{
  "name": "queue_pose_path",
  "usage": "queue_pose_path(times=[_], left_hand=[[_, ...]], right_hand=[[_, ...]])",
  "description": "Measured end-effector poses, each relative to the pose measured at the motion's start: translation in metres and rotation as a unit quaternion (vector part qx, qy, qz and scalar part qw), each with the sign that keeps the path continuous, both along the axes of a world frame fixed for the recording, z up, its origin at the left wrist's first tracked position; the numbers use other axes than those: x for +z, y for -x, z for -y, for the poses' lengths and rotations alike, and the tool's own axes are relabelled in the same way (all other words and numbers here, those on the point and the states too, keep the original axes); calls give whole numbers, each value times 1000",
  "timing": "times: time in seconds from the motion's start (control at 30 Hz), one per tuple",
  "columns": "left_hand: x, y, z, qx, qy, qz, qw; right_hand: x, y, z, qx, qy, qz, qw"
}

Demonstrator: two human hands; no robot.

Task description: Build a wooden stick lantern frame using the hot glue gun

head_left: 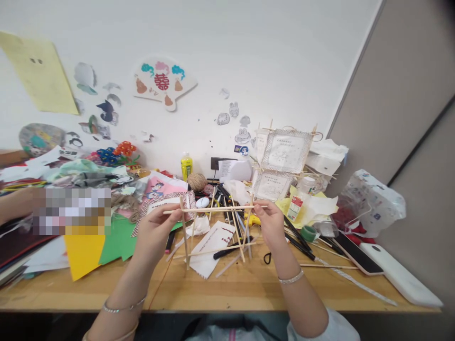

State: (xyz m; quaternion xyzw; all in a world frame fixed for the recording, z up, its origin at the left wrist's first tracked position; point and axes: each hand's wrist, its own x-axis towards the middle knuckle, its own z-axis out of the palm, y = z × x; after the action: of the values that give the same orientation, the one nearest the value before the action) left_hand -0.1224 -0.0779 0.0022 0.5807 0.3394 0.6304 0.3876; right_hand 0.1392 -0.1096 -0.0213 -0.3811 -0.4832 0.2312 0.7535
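Between my two hands is a frame of thin wooden sticks [216, 209], held up over the front of the desk. My left hand [156, 228] pinches its upper left corner, where a long crosspiece meets an upright stick. At the upper right corner, my right hand [270, 221] grips the other end of the same crosspiece. More sticks hang down from both corners, and a lower crosspiece joins them. Behind and below the frame lie a white paper strip with dark red marks [212, 248] and a black pen [232, 248].
Paper lanterns on stick frames [286, 151] stand at the back right. Farther along are a yellow bottle [186, 166], a ball of twine [197, 182], green paper [119, 239] and a phone [359, 253]. A white power bank-like block [401, 274] lies at the right edge. Another person's arm [16, 206] reaches in from the left.
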Motion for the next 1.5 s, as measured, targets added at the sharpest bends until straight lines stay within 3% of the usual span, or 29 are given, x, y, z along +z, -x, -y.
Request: queue_pose_path(times=[0.73,1.23,1.5], left_hand=[[12,-2,16,-35,-37,39,998],[6,-11,21,-5,18,-18,1000],[7,-14,25,-17,29,6,999]], right_hand=[[18,-1,25,23,-78,6,997],[-12,-9,18,9,-6,-4,1000],[-12,-9,23,8,-7,-13,1000]])
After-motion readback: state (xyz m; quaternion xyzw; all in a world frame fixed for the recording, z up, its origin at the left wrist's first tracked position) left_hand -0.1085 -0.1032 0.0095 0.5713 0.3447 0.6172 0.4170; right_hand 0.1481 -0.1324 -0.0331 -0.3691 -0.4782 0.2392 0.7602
